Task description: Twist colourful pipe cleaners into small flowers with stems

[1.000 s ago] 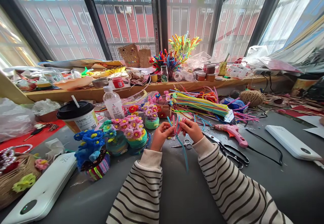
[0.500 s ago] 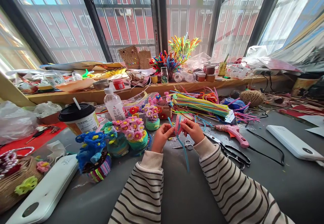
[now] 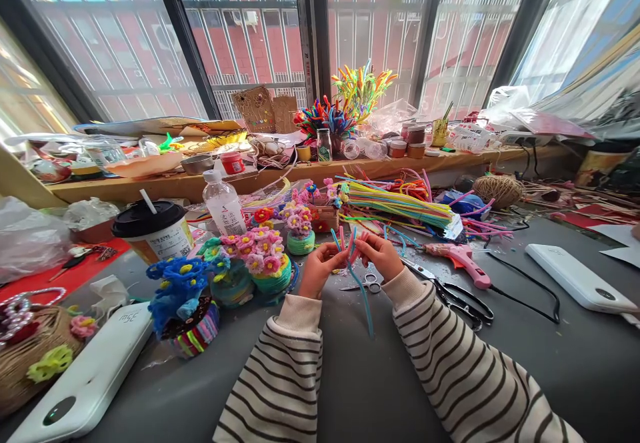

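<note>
Between my two hands are pink and blue pipe cleaners, with a long blue pipe cleaner hanging down over the grey table. My left hand pinches them from the left, blue and pink tips sticking up above its fingers. From the right, my right hand pinches the pink part close to the blue stem. The fingertips of both hands are nearly together. Just beneath my hands, small scissors lie on the table.
Large black-handled scissors and a pink glue gun lie right of my hands. Pipe-cleaner flower pots, including a blue one, a bottle and a lidded cup stand left. Behind lies a yellow pipe-cleaner bundle.
The pink piece between my hands has shifted, and a pink tip now stands up beside the blue one at my left fingers. My hands stay in nearly the same place.
</note>
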The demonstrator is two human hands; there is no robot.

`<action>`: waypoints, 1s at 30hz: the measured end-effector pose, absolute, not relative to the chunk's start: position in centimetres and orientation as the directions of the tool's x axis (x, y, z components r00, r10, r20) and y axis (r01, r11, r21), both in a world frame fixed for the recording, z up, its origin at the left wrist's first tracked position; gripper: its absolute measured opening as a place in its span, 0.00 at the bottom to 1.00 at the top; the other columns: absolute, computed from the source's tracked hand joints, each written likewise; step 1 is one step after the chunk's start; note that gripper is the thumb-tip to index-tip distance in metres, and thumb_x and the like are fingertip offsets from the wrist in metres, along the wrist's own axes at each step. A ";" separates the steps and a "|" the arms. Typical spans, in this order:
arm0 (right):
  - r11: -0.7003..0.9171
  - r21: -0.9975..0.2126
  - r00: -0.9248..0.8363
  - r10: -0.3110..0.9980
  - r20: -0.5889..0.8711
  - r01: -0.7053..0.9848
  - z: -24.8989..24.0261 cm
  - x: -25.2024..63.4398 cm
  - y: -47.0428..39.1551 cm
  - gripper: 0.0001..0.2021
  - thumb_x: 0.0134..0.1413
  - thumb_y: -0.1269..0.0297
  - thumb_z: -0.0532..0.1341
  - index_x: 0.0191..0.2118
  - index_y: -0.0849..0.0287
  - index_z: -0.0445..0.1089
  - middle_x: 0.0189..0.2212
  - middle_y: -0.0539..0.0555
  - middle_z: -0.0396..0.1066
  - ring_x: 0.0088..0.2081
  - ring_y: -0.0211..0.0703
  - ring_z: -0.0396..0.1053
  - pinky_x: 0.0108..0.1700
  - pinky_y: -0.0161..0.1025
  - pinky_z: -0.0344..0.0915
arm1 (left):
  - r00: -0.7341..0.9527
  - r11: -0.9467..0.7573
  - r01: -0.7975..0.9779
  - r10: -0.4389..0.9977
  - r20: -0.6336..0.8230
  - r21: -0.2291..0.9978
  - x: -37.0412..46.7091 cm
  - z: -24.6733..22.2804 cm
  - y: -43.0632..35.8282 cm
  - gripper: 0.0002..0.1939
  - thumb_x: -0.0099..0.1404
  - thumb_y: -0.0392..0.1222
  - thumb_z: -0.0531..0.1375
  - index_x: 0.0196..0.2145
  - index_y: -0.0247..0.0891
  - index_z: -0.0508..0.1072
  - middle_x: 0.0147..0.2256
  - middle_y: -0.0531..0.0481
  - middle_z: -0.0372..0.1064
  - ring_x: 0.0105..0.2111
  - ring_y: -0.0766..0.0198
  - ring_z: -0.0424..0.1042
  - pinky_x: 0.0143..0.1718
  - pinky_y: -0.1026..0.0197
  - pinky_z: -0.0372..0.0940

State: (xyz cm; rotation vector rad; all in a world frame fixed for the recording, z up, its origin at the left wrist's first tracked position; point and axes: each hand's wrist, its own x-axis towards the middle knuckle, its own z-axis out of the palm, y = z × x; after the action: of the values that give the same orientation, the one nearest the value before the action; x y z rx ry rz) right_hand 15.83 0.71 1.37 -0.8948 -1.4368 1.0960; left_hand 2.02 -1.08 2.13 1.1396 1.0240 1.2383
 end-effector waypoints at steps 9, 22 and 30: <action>0.313 -0.949 -0.209 0.927 0.312 -0.027 1.1 16.0 1.0 0.16 0.42 0.51 0.54 0.23 0.60 0.64 0.14 0.46 0.59 0.15 0.30 0.55 0.18 0.31 0.58 | 0.070 -0.051 -0.166 0.996 0.063 0.985 1.8 2.1 -1.0 0.15 0.40 0.45 0.62 0.24 0.34 0.64 0.20 0.56 0.63 0.20 0.72 0.62 0.23 0.68 0.58; 0.329 -0.944 -0.267 0.912 0.312 0.021 1.2 15.3 0.5 0.13 0.41 0.54 0.56 0.23 0.61 0.64 0.17 0.48 0.65 0.14 0.29 0.54 0.15 0.29 0.54 | 0.048 -0.153 -0.090 0.986 0.157 0.984 1.9 1.7 -1.0 0.16 0.43 0.45 0.60 0.17 0.35 0.56 0.14 0.60 0.55 0.16 0.74 0.57 0.19 0.70 0.54; 0.296 -0.953 -0.219 0.928 0.302 -0.061 0.6 15.1 0.8 0.12 0.41 0.55 0.56 0.24 0.61 0.62 0.17 0.47 0.64 0.14 0.29 0.55 0.15 0.30 0.56 | 0.097 -0.115 -0.133 0.987 0.128 0.984 1.9 1.9 -1.0 0.14 0.42 0.46 0.61 0.21 0.35 0.61 0.18 0.58 0.59 0.19 0.73 0.60 0.21 0.70 0.57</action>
State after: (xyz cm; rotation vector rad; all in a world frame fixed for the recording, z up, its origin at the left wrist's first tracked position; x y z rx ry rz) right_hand 15.07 0.76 0.63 -0.8427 -1.4812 1.1484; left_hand 1.86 -1.01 1.95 1.2499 0.9776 1.2762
